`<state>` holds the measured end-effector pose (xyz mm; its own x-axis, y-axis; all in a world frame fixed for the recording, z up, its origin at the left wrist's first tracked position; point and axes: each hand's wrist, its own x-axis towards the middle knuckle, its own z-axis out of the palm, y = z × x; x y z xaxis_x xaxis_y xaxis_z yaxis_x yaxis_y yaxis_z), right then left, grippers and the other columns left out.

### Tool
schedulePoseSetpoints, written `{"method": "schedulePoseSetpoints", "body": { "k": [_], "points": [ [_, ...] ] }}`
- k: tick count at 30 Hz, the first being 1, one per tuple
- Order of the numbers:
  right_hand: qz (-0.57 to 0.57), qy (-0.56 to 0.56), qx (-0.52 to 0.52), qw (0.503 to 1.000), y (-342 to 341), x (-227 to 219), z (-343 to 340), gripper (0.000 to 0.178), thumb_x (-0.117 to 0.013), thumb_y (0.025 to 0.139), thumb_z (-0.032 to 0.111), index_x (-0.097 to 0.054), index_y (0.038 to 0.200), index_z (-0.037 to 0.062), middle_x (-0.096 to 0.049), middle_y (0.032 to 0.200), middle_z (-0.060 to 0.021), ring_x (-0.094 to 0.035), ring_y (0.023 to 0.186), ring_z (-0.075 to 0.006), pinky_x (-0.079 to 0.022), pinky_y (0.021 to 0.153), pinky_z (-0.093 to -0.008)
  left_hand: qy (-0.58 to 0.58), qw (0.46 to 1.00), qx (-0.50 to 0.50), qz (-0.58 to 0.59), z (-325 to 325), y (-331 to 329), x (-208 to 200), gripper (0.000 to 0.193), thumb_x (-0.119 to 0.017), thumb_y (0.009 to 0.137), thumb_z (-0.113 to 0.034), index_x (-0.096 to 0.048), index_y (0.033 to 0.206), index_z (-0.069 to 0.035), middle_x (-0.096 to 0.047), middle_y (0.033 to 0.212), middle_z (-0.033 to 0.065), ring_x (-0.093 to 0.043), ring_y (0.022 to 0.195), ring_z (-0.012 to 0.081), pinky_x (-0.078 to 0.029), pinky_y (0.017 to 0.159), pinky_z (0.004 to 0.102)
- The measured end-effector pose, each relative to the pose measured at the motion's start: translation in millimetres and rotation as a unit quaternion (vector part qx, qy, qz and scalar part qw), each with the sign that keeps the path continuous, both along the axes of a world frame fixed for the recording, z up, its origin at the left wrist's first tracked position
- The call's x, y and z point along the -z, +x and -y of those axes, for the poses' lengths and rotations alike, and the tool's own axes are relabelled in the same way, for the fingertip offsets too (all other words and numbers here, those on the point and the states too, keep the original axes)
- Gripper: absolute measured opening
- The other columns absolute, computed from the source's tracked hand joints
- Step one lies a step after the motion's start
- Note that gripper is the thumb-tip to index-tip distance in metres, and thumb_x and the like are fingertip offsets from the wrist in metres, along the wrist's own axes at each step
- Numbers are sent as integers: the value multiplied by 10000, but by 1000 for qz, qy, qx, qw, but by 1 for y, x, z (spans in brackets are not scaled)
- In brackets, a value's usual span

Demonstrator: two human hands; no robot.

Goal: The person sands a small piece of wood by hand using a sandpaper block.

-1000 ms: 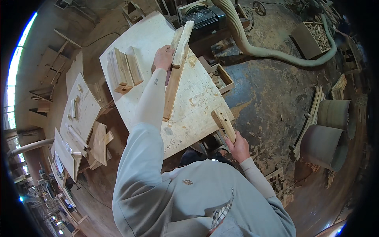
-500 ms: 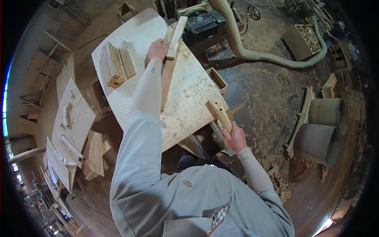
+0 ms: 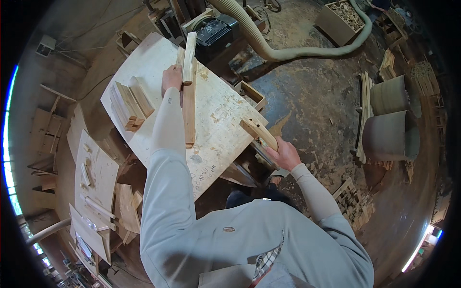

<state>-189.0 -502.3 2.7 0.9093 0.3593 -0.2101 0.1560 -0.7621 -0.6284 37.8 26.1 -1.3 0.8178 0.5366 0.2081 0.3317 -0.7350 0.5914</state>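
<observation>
My left hand [image 3: 172, 78] is closed at the left side of a long wooden strip [image 3: 190, 115] lying along the pale work table [image 3: 216, 122]. A lighter wooden block [image 3: 189, 57] rests on top of that strip, just right of my knuckles. What my left fingertips grip is partly hidden. At the table's right edge my right hand [image 3: 283, 152] is wrapped round the near end of a wooden piece with dark round holes [image 3: 258, 133]. The far end of this piece reaches over the tabletop. To the left of my forearm lies a stack of wooden pieces [image 3: 128, 106].
A black motor [image 3: 216, 31] stands behind the table, beside a thick ribbed hose [image 3: 297, 54]. An open wooden box [image 3: 250, 95] sits against the right edge. Lower left is another board table [image 3: 96, 168] with scraps. Large drums [image 3: 384, 137] stand on the right.
The view has turned, so the table appears rotated and shifted left. Both hands stay at about the same places on their wooden pieces.
</observation>
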Motion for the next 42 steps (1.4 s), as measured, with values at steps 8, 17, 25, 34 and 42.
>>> {"method": "schedulePoseSetpoints", "body": {
  "k": [8,17,25,34,42],
  "points": [
    [-22,6,11,1000,2,-10,9,479,-750,1015,486,-672,1196,50,-766,995,-279,-736,960,-510,-568,840,-598,-120,993,11,3,28,-11,-20,437,-783,973,-359,-797,1363,-160,-780,1118,189,-717,1205,383,-576,1044,472],
    [-42,13,3,999,4,-30,5,481,-747,1018,475,-639,1171,33,-756,987,-295,-734,975,-524,-576,840,-592,98,991,55,74,23,-46,-32,360,-722,1024,-269,-791,1322,-79,-739,1172,204,-702,1120,407,-562,985,492],
    [-67,-9,1,998,8,-45,1,484,-736,1029,499,-605,1119,41,-753,945,-293,-737,928,-522,-570,802,-602,-67,996,-35,39,19,-34,-2,348,-784,989,-321,-842,1148,-17,-769,1081,226,-729,1072,395,-562,991,473],
    [-55,-17,-7,998,6,-46,-2,457,-747,1027,468,-608,1153,52,-765,921,-270,-750,897,-505,-578,773,-599,-153,987,-43,32,-1,11,0,319,-802,975,-315,-858,1118,-36,-831,1069,215,-781,1039,380,-591,951,466],
    [-43,-9,-8,999,4,-27,0,450,-771,1014,432,-609,1176,45,-757,918,-282,-738,877,-519,-575,760,-607,-128,989,-68,23,5,26,0,347,-790,982,-379,-844,1140,-74,-830,1110,179,-777,1056,378,-587,950,479]
  ]
}}
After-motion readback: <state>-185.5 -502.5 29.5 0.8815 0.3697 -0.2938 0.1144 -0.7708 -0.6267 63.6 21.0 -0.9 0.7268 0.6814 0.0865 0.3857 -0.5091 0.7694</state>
